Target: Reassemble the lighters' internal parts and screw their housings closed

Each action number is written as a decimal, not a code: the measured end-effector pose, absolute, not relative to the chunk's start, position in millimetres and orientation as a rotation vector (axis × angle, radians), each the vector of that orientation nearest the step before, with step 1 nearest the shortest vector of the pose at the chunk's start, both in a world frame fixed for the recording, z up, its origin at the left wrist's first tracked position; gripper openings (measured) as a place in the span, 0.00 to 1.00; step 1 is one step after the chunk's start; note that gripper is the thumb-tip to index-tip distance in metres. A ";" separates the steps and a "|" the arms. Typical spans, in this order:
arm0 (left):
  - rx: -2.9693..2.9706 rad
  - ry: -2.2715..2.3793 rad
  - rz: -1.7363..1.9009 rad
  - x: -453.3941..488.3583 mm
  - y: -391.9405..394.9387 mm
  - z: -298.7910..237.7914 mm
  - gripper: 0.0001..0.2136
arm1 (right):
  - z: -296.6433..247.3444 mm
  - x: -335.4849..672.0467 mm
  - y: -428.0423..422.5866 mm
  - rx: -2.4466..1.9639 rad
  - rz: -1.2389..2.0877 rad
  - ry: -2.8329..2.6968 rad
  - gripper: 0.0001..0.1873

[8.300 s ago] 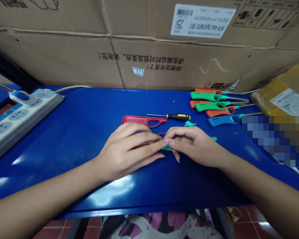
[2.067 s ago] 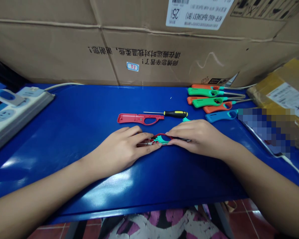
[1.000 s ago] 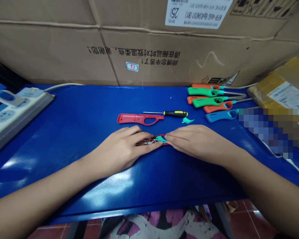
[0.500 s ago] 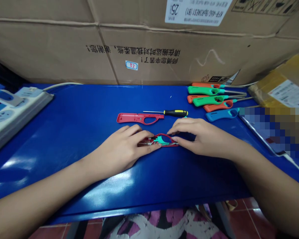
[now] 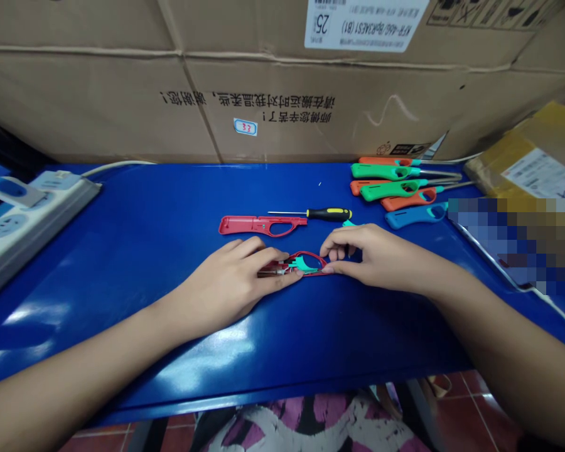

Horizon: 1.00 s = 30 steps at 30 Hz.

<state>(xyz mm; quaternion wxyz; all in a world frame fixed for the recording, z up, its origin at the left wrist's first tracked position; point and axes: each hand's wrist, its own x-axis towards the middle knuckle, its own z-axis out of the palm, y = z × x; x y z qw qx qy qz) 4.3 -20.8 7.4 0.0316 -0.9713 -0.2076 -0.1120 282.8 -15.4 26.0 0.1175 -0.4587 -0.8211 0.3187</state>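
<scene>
Behind everything, a large brown cardboard carton is being seen along the back of a glossy blue table. At the table's left side, a long white power strip is being shown, and at its right, a parcel wrapped in yellow tape is lying. Both bare hands are being worked at the table's middle. By the left hand, an open red plastic handle shell is being clamped against the tabletop, fingertips along its far edge and thumb along its near edge. The right hand is being held at the shell's right end, thumb and forefinger slightly apart; whether that end is being pinched cannot be told. Near the parcel, a pile of green, orange and blue gas lighters is being seen. Beyond the hands, a matching red plastic half is lying just beside a black-and-yellow screwdriver. Inside the clamped shell, a teal plastic trigger piece is being exposed. Parts inside the shell are apparently being adjusted; this is probably being done best with the shell flat, the left hand's pressure light and even, and the trigger piece uncovered. Past the right hand, another small teal piece is being partly hidden.
</scene>
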 end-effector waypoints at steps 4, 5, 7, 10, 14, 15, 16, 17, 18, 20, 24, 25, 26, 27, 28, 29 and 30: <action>-3.030 -0.600 -0.510 3.1 -18.9 6.6 0.16 | 25.4 286.0 -13.7 -1.340 0.940 -2.388 0.04; -3.035 -0.606 -0.545 3.0 -18.4 5.7 0.16 | 25.0 286.4 -13.2 -1.318 0.925 -2.389 0.05; -3.039 -0.633 -0.574 3.1 -17.2 3.5 0.16 | 24.2 286.0 -12.5 -1.268 0.880 -2.381 0.07; -3.059 -0.688 -0.566 3.3 -16.4 0.6 0.18 | 23.3 282.3 -12.9 -1.228 0.845 -2.343 0.09; -3.096 -0.731 -0.455 3.3 -17.0 0.4 0.18 | 20.8 276.1 -14.8 -1.250 0.851 -2.308 0.09; -3.099 -0.730 -0.423 3.4 -17.2 0.9 0.18 | 19.6 275.2 -15.1 -1.261 0.849 -2.306 0.09; -3.100 -0.728 -0.399 3.6 -17.4 1.5 0.18 | 18.2 274.5 -15.3 -1.269 0.846 -2.307 0.09; -3.098 -0.727 -0.386 3.8 -17.6 2.2 0.18 | 16.8 273.9 -15.4 -1.275 0.843 -2.307 0.09; -3.095 -0.726 -0.375 4.0 -17.7 2.8 0.18 | 15.4 273.4 -15.4 -1.281 0.842 -2.302 0.10; -3.087 -0.722 -0.360 4.5 -17.9 4.1 0.18 | 13.3 272.4 -15.0 -1.303 0.844 -2.276 0.10; -3.062 -0.706 -0.342 5.2 -18.6 5.2 0.18 | 12.4 270.3 -14.1 -1.357 0.881 -2.220 0.10; -3.056 -0.701 -0.342 5.3 -18.7 5.1 0.18 | 12.4 269.9 -14.0 -1.358 0.882 -2.215 0.10; -3.051 -0.695 -0.344 5.4 -18.7 5.0 0.18 | 12.3 269.7 -14.1 -1.353 0.879 -2.213 0.10; -3.047 -0.686 -0.346 5.5 -18.7 4.9 0.18 | 12.0 269.6 -14.3 -1.346 0.871 -2.212 0.10; -3.044 -0.671 -0.350 5.6 -18.6 4.6 0.18 | 11.4 269.5 -14.5 -1.337 0.863 -2.213 0.10; -3.043 -0.654 -0.357 5.6 -18.3 4.4 0.18 | 10.6 269.6 -14.7 -1.327 0.854 -2.215 0.10; -3.042 -0.636 -0.367 5.5 -18.0 4.0 0.18 | 9.6 269.7 -14.8 -1.316 0.845 -2.220 0.11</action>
